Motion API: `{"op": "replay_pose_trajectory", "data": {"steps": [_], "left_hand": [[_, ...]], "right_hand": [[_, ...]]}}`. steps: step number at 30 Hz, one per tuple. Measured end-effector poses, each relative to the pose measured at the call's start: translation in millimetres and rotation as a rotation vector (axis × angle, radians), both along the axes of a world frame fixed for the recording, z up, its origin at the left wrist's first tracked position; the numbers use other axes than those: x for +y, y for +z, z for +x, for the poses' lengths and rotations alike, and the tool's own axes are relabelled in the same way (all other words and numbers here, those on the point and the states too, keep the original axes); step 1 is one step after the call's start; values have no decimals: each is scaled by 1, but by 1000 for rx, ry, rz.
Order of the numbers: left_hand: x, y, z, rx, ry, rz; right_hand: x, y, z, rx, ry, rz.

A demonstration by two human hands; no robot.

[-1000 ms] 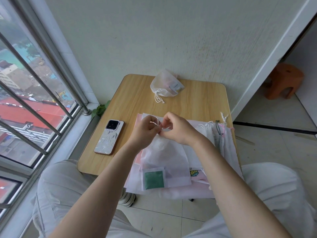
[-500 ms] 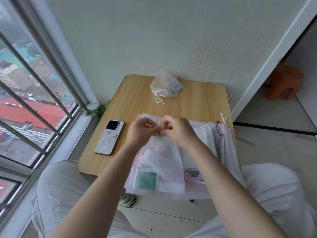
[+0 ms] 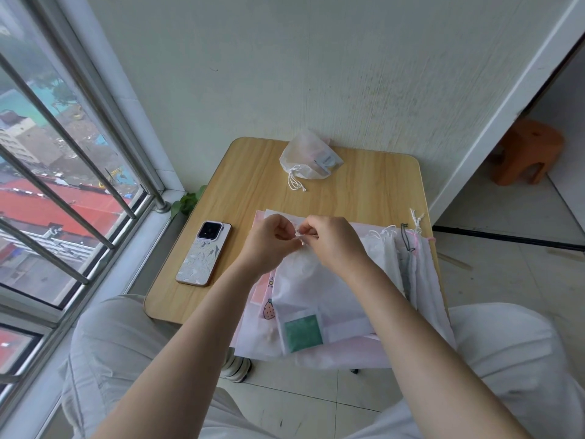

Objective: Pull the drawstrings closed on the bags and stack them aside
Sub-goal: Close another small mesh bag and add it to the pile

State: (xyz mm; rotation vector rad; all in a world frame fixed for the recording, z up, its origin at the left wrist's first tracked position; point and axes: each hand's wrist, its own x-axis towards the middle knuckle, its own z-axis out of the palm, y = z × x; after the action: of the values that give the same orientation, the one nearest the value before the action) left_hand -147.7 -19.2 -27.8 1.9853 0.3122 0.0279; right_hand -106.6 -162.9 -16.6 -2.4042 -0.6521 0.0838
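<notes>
I'm looking at the top bag point(image 3: 308, 291), thin translucent white non-woven fabric, flat and rectangular, with a green square patch point(image 3: 303, 333) showing through near its bottom end. It's lying on a pile of flat bags point(image 3: 408, 277) at the near right part of the bench point(image 3: 243, 185), its lower end hanging past the near edge. Mouth end is gathering into wrinkles where both hands are meeting. Left hand point(image 3: 269, 243) is pinching the bag's mouth with curled fingers; right hand point(image 3: 332, 243) is pinching there too, fingertips touching the left's. A bit of white string is showing between them, too small to tell more. Under it I'm seeing a pink bag with a strawberry print point(image 3: 268, 310) and other white ones, with white, black and pink cords point(image 3: 408, 236) trailing off the pile's far right corner. A closed bag point(image 3: 308, 160), puffed and rounded, mouth cinched with a looped white cord, is sitting at the far edge of the bench near the wall, well apart from the pile. Bench is light wood grain with rounded corners. A phone point(image 3: 204, 253) with a glossy marbled case is lying face down to the left of the pile. An orange plastic stool point(image 3: 527, 152) is standing on the tiled floor far right.
</notes>
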Motion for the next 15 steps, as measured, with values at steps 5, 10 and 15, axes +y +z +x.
{"op": "replay_pose_trajectory", "data": {"steps": [5,10,15], "left_hand": [[-7,-1,0,-77,-26,165],[-7,-5,-6,-171,-68,325],[-7,-17,-5,-375,2,536]], "right_hand": [[3,-3,1,-76,128,-301],[-4,5,11,406,105,-70],[-11,-4,15,802,63,251]]}}
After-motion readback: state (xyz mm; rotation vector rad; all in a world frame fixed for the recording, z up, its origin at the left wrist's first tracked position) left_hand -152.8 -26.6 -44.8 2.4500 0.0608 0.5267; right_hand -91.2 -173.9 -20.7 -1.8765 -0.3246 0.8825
